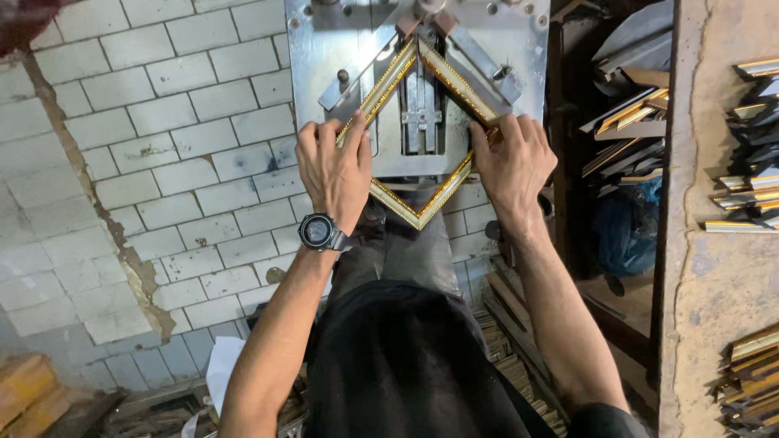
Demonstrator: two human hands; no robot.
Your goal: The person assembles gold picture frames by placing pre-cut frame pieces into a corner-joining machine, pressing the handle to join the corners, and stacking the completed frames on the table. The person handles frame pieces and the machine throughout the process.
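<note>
Your left hand (333,174) grips the left corner of the gold picture frame (418,211), and your right hand (511,166) clasps its right corner. It sits as a diamond on the metal joining machine (324,49), top corner seated in the V-shaped guides (479,69), bottom corner pointing back at you. Both hands sit equally near, either side of that top-to-bottom axis.
</note>
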